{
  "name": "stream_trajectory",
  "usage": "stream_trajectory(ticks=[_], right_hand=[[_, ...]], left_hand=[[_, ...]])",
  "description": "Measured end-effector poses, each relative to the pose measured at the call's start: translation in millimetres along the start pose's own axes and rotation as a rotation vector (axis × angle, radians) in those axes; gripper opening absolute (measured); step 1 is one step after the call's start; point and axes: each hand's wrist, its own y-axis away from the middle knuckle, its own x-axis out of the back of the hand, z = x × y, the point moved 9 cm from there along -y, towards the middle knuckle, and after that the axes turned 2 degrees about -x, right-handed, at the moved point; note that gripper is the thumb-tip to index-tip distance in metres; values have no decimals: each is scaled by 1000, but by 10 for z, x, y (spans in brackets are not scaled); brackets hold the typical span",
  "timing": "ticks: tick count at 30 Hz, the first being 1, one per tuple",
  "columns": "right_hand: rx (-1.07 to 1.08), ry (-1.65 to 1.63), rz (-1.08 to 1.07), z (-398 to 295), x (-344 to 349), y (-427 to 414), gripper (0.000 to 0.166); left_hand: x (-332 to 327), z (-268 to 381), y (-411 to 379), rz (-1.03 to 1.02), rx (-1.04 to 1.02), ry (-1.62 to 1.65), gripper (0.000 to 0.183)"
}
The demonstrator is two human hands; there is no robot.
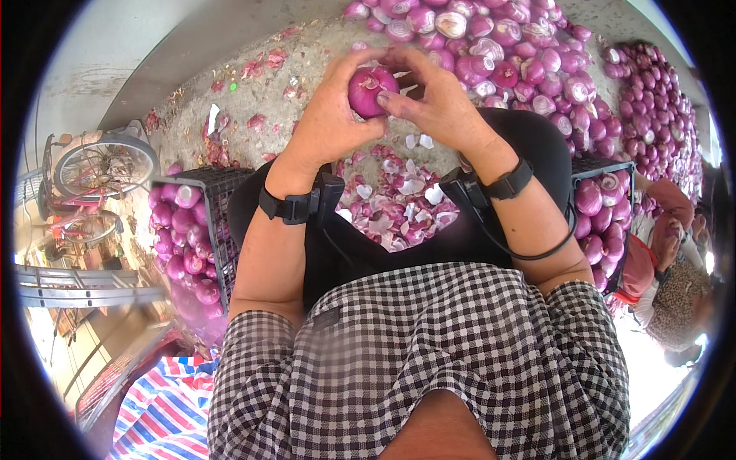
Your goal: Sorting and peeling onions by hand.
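Between my two hands, in front of my knees, is a red onion with dry papery skin at its top. My left hand curls around its left and lower side and holds it. My right hand has its thumb pressed on the onion's right side, the fingers arched above it. Loose onion skins, purple and white, lie heaped on the ground between my legs. Beyond my right hand rises a large pile of red onions, several with pale cut ends.
A black plastic crate with red onions stands at my left, another crate of onions at my right. Farther right are a second onion pile and a person. A bicycle and striped sheeting are on the left.
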Motion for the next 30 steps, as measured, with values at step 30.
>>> stream_trajectory(ticks=[30], right_hand=[[69, 215, -52, -68, -89, 68, 30]], left_hand=[[-159, -314, 83, -105, 230, -66, 50]])
